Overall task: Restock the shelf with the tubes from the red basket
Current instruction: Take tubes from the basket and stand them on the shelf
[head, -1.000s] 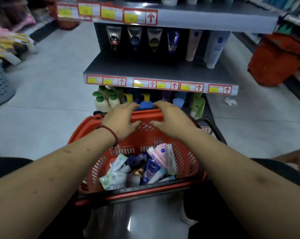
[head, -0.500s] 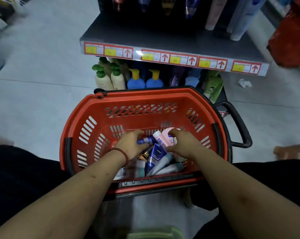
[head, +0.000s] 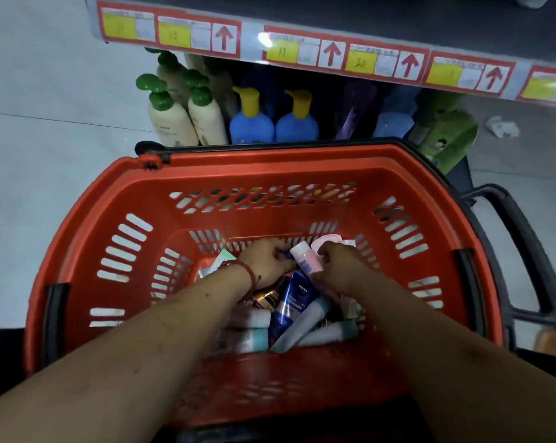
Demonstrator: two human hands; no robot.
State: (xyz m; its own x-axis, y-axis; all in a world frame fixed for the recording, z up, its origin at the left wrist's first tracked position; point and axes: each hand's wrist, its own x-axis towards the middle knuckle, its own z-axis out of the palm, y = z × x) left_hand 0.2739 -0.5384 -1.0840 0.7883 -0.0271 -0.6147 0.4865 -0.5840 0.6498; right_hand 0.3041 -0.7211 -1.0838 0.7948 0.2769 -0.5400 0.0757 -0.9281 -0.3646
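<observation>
The tubes point(head: 297, 318) lie heaped by the near wall of the basket point(head: 270, 161). The right hand point(head: 337, 263) curls round a pink tube point(head: 305, 259). Whether the left hand point(head: 267, 260) holds anything is hidden. When lifted, the pink tube may slip or drag its neighbours.

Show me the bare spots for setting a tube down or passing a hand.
Bare: the grey shelf strip behind the price labels. In the red basket, only along the far and left walls. Crowded: the tube heap under the left hand and right hand, the lower shelf's pump bottles.

Red basket point(head: 136, 199) top open; shelf point(head: 334, 17) edge overhangs far rim.
</observation>
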